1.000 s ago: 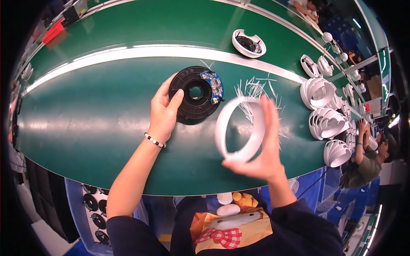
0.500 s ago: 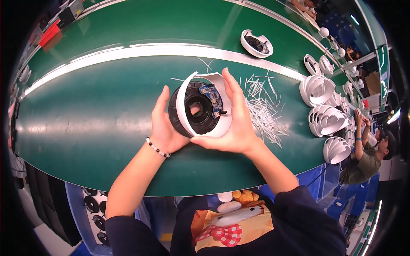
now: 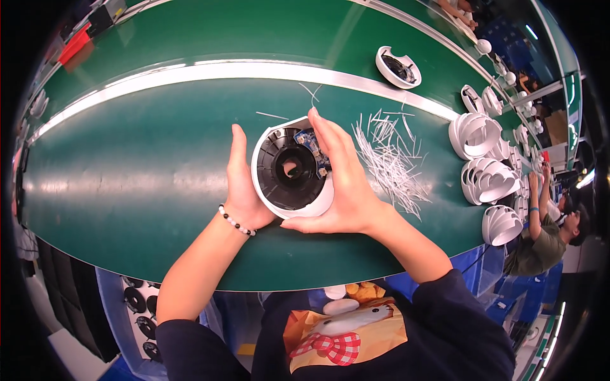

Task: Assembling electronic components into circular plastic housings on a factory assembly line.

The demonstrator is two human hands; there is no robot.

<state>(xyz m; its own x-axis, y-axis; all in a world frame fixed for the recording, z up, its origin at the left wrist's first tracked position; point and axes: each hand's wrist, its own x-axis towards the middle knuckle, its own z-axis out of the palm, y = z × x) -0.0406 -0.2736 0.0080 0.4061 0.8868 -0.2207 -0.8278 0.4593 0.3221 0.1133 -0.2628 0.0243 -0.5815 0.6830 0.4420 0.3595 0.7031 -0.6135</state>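
Note:
Above the bench, both hands hold a round white plastic housing (image 3: 319,202) with a ribbed black disc (image 3: 279,185) seated in it. The disc has a hole in its middle, and some skin shows through it. A small blue circuit board (image 3: 307,140) lies on the disc, partly covered by my right fingers. My right hand (image 3: 349,187) grips the housing's right side, thumb along the lower rim. My left hand (image 3: 244,193) supports it from the left and underneath; its thumb stands up apart from the rim, and its other fingers are mostly hidden.
A heap of thin white strips (image 3: 394,168) lies on the green bench (image 3: 127,184) to the right. Beyond are stacked white rings (image 3: 492,181). A similar housing (image 3: 398,67) rests past the pale rail. A co-worker (image 3: 553,232) is at far right; a bin of black discs (image 3: 135,300) stands lower left.
The black disc now sits flatter inside the white housing, whose rim has turned to surround it on the left. My right hand has tipped over the circuit board. The far housing has shifted right.

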